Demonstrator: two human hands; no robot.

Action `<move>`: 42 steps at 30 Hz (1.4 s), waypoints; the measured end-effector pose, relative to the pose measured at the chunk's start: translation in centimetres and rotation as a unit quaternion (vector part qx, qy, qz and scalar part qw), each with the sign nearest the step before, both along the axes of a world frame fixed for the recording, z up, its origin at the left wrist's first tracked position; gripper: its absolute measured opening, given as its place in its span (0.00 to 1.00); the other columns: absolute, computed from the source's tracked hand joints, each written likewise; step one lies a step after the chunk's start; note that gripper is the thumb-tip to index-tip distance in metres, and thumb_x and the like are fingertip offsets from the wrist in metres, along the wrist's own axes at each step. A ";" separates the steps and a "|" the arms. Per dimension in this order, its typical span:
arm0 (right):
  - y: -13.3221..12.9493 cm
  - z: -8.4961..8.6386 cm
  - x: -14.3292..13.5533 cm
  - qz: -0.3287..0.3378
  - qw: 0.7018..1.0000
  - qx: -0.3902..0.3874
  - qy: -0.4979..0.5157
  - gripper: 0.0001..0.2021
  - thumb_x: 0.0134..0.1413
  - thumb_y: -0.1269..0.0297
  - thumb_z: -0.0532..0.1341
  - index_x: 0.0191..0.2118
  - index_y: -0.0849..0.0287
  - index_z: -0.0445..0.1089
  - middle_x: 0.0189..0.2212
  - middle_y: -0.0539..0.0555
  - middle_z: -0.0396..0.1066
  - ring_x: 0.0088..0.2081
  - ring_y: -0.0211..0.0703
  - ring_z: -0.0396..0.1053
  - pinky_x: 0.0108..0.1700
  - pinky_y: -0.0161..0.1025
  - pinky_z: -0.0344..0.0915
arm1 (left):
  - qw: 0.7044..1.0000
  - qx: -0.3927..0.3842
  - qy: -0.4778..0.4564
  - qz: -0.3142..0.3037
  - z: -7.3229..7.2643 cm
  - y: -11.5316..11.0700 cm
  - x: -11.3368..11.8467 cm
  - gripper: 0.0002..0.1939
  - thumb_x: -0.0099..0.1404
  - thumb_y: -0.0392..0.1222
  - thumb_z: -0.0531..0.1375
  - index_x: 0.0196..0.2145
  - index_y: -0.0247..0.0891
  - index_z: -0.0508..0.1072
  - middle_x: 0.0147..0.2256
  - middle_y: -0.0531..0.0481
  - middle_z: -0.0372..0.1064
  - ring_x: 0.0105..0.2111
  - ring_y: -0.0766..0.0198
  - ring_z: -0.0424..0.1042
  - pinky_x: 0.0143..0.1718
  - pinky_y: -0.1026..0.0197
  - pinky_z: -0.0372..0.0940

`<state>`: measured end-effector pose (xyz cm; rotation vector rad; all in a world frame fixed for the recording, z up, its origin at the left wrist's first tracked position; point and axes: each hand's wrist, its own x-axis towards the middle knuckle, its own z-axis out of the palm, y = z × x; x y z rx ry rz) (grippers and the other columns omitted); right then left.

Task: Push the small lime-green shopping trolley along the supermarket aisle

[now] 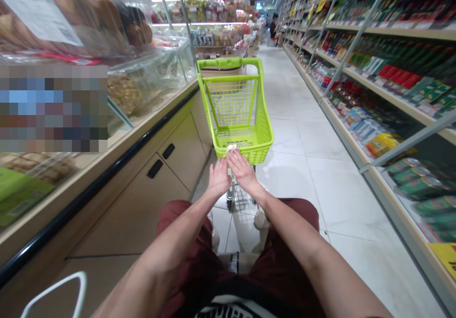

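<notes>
In front of me stands a lime-green plastic shopping cart (pixel 263 118) with a basket of slotted walls and small wheels. My right hand (pixel 242 169) presses a small wad of white cloth or tissue (pixel 231 148) against the basket's near rim with its fingertips. Just beside it, my left hand (pixel 220 178) has its fingers stretched out at the same rim, the thumb apart, and nothing shows in it. Whether its fingertips touch the plastic I cannot tell.
Shelves of bottles, boxes and green cans (pixel 418 178) line the right side. A wooden counter (pixel 142 208) with a black rail and packaged baked goods runs along the left. Farther down the white-tiled aisle (pixel 295 132) a person (pixel 274 30) sits. A white wire loop (pixel 81 284) is at lower left.
</notes>
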<state>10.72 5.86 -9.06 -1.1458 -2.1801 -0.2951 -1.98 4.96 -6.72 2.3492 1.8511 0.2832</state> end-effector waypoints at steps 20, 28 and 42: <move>3.1 -3.0 -1.1 0.066 0.989 -0.033 -0.130 0.19 0.56 0.78 0.48 0.52 0.64 0.63 0.56 0.59 0.57 0.60 0.47 0.50 0.55 0.49 0.58 | 0.996 -0.075 0.036 -0.012 -0.9 0.4 -5.1 0.34 0.55 0.31 0.48 0.60 0.29 0.47 0.63 0.41 0.38 0.62 0.59 0.38 0.60 0.49 0.40; 0.7 1.9 1.7 0.027 1.000 0.012 -0.006 0.21 0.58 0.75 0.45 0.56 0.62 0.58 0.59 0.56 0.54 0.63 0.42 0.37 0.60 0.49 0.49 | 0.999 0.023 0.027 -0.023 -0.6 -0.3 -1.5 0.35 0.54 0.31 0.49 0.60 0.28 0.46 0.63 0.39 0.37 0.62 0.57 0.36 0.60 0.48 0.37; -0.6 -1.4 4.9 -0.022 1.000 -0.015 0.008 0.20 0.57 0.76 0.45 0.53 0.63 0.62 0.56 0.58 0.58 0.62 0.43 0.44 0.58 0.48 0.54 | 0.995 0.040 0.069 -0.052 0.2 -0.4 1.5 0.34 0.55 0.31 0.48 0.60 0.29 0.46 0.62 0.39 0.38 0.62 0.56 0.38 0.60 0.48 0.36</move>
